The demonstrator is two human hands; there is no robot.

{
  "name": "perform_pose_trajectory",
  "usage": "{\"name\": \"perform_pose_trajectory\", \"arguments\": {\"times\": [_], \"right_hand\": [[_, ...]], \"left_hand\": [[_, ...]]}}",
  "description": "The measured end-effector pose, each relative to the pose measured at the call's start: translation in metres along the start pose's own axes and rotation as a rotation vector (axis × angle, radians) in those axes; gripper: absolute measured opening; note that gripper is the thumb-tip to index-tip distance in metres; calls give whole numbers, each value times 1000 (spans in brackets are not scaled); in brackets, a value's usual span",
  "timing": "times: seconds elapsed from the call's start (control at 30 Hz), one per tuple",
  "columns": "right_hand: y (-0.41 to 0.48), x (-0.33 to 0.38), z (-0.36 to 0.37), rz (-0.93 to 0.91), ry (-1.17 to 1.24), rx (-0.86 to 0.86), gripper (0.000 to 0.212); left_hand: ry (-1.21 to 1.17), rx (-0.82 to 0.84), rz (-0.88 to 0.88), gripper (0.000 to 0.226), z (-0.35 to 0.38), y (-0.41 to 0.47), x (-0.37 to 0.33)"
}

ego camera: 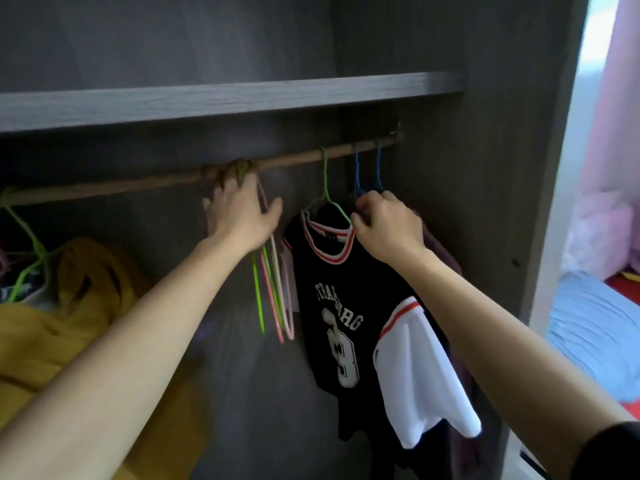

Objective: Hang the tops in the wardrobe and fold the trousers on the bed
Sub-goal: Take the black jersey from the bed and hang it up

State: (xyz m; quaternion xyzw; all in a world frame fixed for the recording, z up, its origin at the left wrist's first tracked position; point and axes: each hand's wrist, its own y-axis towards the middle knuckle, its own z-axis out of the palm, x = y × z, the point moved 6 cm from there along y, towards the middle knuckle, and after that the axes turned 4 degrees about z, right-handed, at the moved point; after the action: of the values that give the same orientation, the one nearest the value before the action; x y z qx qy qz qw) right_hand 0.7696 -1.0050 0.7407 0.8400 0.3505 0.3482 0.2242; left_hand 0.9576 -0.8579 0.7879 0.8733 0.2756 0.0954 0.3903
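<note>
a: where do we have the black jersey (pixel 332 306)?
b: in the wardrobe, on a green hanger (pixel 325 188) hooked over the wooden rail (pixel 138 185). it sits right of the middle, under the grey shelf (pixel 207 102).

a: and our right hand (pixel 384 226)?
b: its fingers are curled tight. they pinch the jersey's shoulder beside the collar, where the green hanger's arm ends. two blue hangers (pixel 367 168) hang just behind the knuckles, and some purple cloth (pixel 443 251) shows behind the wrist.

a: what about our left hand (pixel 239 216)?
b: it is up at the rail, left of the jersey. the fingers curl round the hooks of a bunch of empty hangers (pixel 273 289), pink and green, and the thumb spreads out to the right. that part is blurred, so we cannot tell whether the fingers wrap the rail too.

a: what else do we see?
b: a yellow top (pixel 79 289) slumps low at the far left, beside another green hanger (pixel 24 244). past the wardrobe's right wall there is a bed with a blue sheet (pixel 595 334), and a pink curtain (pixel 616 133) above it.
</note>
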Motion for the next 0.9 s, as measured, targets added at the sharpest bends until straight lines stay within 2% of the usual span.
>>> {"name": "perform_pose_trajectory", "arguments": {"times": [0.1,0.23,0.37,0.53,0.7,0.9], "right_hand": [[-32,-5,-28,11,-56,-122,29],[-82,-22,-78,4,-149,-285,23],[-132,-59,-131,59,-213,-381,23],[-187,-128,-185,186,-292,-394,41],[-248,-223,-234,332,-302,-351,42],[-348,-365,-302,518,-393,-211,39]], "left_hand": [[-40,-116,97,64,-14,-25,-22],[-285,-267,212,54,-28,-56,-70],[-506,-267,276,50,-29,-97,-140],[-649,-201,337,53,-28,-158,-227],[-687,-153,435,54,-28,-197,-329],[-778,-34,515,52,-8,-255,-497]]}}
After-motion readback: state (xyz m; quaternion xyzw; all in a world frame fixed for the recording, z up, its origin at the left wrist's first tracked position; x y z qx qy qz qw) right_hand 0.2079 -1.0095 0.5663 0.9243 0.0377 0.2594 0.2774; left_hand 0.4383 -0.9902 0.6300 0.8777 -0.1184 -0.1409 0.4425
